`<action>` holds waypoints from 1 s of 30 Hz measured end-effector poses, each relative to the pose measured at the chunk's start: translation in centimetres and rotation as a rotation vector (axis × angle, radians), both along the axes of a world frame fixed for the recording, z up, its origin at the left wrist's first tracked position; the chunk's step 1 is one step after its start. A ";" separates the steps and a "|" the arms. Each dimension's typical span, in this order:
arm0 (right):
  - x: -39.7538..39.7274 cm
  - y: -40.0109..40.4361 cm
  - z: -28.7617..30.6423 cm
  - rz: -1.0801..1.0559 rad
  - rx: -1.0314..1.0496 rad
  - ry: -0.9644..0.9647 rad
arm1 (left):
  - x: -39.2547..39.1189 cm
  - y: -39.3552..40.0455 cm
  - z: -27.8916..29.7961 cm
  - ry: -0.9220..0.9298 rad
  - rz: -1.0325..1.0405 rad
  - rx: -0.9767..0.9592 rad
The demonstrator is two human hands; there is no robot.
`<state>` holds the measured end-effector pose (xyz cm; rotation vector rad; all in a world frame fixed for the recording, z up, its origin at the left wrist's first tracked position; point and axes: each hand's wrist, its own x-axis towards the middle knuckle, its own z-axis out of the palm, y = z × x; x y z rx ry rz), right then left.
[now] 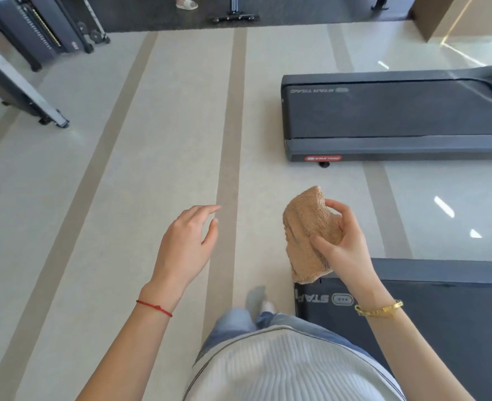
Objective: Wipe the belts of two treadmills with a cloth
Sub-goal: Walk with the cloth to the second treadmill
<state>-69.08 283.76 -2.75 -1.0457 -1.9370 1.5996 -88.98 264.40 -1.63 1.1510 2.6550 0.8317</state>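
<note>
My right hand (344, 247) grips a folded tan fleece cloth (307, 227) in the air, above the rear corner of the near treadmill. That treadmill's dark belt (453, 322) fills the lower right. The far treadmill's belt (389, 111) lies at the upper right, its rear end facing left. Over the bare floor my left hand (185, 244) hovers with relaxed fingers and holds nothing. Neither hand touches a belt.
Beige striped floor (123, 169) stretches across the left and middle. Black weight machines (36, 27) stand at the top left, with a slanted frame leg (21, 88) below them. Another person's sandalled foot (186, 2) shows at the top edge. My own feet are near the bottom middle.
</note>
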 end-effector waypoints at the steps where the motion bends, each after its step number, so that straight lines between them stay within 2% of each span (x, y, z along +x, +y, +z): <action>1: -1.4 1.6 0.3 -0.006 0.004 0.004 | -1.4 1.7 0.1 0.001 -0.006 -0.001; 20: -27.6 30.9 -2.2 -0.210 0.001 0.032 | -29.8 35.1 0.1 0.008 -0.199 -0.007; 30: -35.0 43.7 -2.0 -0.353 -0.009 0.003 | -38.5 49.6 -0.4 -0.008 -0.321 -0.067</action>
